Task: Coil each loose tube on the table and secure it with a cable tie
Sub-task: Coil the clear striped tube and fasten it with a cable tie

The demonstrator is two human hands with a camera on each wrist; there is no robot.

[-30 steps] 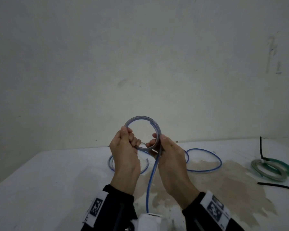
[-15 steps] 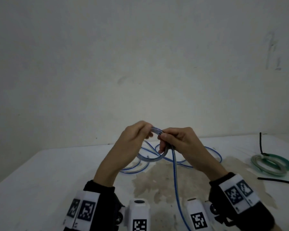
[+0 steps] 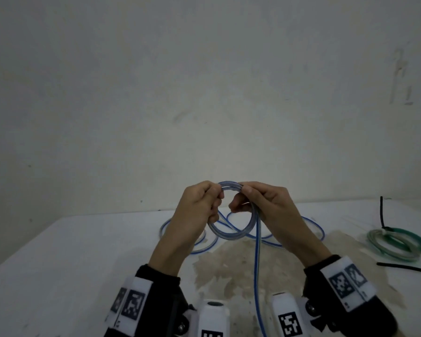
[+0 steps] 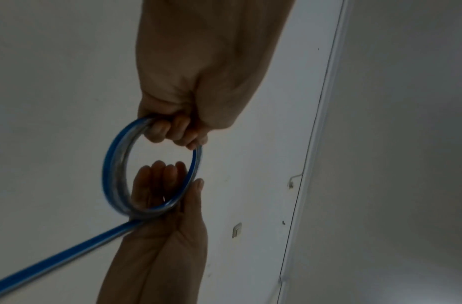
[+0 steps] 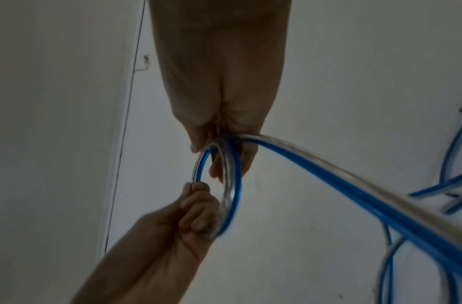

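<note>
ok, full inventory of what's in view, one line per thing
blue tube: 1, clear with blue stripe; a few turns coiled in the air between both hands, the rest trailing loose on the table
green coil: 1, green and pale; far right on the table, apparently already tied
black strands: 2, black; by the green coil, one rising from it, one lying nearer the front edge
table: 1, white with a brown stain in the middle
wall: 1, off-white, behind the table
left hand: 1, grips the coil's left side
right hand: 1, holds the coil's right side
</note>
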